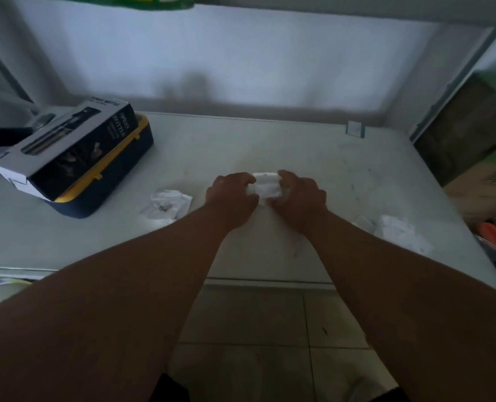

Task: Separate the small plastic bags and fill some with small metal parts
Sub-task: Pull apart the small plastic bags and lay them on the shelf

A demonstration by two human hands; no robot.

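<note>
Both hands meet over the middle of the white table [313, 152]. Between them is a small bundle of clear plastic bags [265, 184]. My left hand [230, 192] grips its left side and my right hand [300, 194] grips its right side, fingers curled over it. To the left lies a loose pile of small bags [168, 206] with a few small metal parts [164, 206] on it. More empty bags [394, 230] lie at the right near the table's edge.
A grey-black spray bottle carton [66, 149] lies on a dark blue and yellow case [101, 192] at the back left. Cardboard boxes [473, 158] stand beyond the table's right edge. A small white card [355, 129] sits at the back. Tiled floor shows below the front edge.
</note>
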